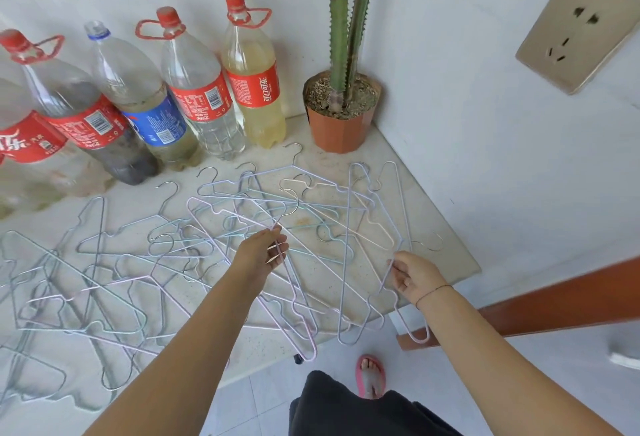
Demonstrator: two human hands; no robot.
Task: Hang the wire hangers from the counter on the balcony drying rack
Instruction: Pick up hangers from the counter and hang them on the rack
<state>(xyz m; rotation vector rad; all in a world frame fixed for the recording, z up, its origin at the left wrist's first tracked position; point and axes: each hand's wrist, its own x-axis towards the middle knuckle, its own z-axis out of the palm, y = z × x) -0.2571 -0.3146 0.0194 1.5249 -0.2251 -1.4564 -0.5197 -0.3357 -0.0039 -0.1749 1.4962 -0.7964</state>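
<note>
Several thin wire hangers (114, 283) in pale blue, lilac and silver lie scattered and overlapping across the light stone counter (446, 227). My left hand (265, 253) pinches the neck of a lilac hanger (294, 300) whose hook points up and away and whose body hangs past the counter's front edge. My right hand (414, 276) grips the wire of another pale hanger (405, 318) near the counter's right corner; its end loop hangs below the edge. No drying rack is in view.
Several large plastic soda bottles (197, 89) stand along the back wall. A potted cactus (341, 110) fills the back right corner. A wall socket (576, 32) sits on the right wall, a red-brown wooden rail (554, 300) below it. My foot in a pink sandal (370, 375) stands on the tiled floor.
</note>
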